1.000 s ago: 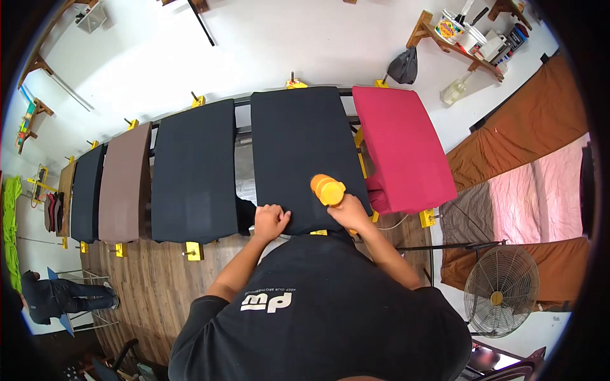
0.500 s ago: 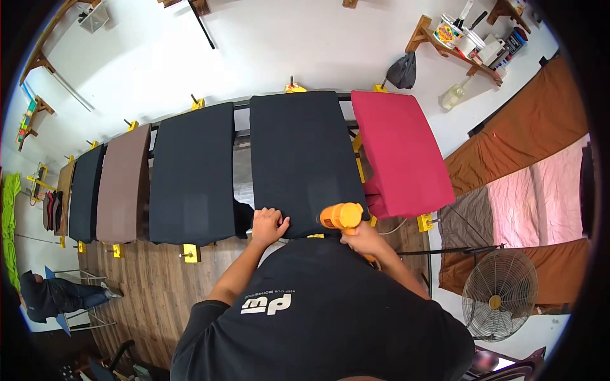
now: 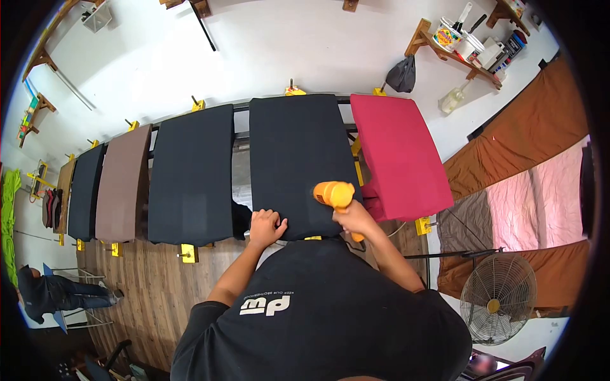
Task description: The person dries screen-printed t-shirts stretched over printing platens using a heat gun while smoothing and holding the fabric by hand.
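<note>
An orange heat gun (image 3: 335, 193) is gripped by its handle in my right hand (image 3: 356, 219). Its nozzle points left, just over the lower right part of a black shirt (image 3: 295, 146) stretched on a flat board in front of me. At that board's lower left corner, my left hand (image 3: 265, 228) holds the edge of the cloth, fingers bent and close together. A red shirt (image 3: 403, 152) covers the board on the right, near my right forearm. Another black shirt (image 3: 192, 171) lies stretched on the board to the left.
More covered boards run left, one with a brown shirt (image 3: 124, 181). Yellow clamps (image 3: 189, 253) stick out at the board ends. A floor fan (image 3: 497, 298) stands at right, below hanging brown cloth (image 3: 527, 152). A shelf (image 3: 457, 56) holds tubs. Another person (image 3: 57, 293) is at far left.
My right hand has moved the heat gun up and slightly left, farther over the black shirt. My left hand stays at the corner.
</note>
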A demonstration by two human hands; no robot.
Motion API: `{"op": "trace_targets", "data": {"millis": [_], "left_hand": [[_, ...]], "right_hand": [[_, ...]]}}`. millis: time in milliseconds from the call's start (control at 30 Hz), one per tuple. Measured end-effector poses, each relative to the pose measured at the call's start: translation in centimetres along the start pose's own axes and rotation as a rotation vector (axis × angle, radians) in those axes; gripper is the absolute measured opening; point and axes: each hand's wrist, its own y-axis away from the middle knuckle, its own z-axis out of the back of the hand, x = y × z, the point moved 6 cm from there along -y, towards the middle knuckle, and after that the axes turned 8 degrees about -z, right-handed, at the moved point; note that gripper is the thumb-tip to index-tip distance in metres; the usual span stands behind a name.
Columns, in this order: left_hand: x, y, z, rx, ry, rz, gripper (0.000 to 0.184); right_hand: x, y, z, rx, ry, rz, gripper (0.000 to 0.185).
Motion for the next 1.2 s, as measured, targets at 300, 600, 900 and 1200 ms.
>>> {"op": "trace_targets", "data": {"millis": [300,600,900,1200], "left_hand": [[0.1,0.2,0.1,-0.013,0.008,0.005,0.036],[0.1,0.2,0.1,-0.022,0.013,0.008,0.037],[-0.1,0.2,0.4,-0.036,0.008,0.002,0.038],[-0.1,0.1,0.2,-0.041,0.006,-0.009,0.037]], "right_hand": [[5.1,1.4,0.0,-0.376,0.329,0.505,0.029],[-0.6,8.1,3.5,0.588,-0.033,-0.127,0.037],[-0.6,5.7,0.8,-0.035,-0.06,-0.073,0.038],[0.3,4.8,1.3,-0.179,-0.049,0.136,0.039]]}}
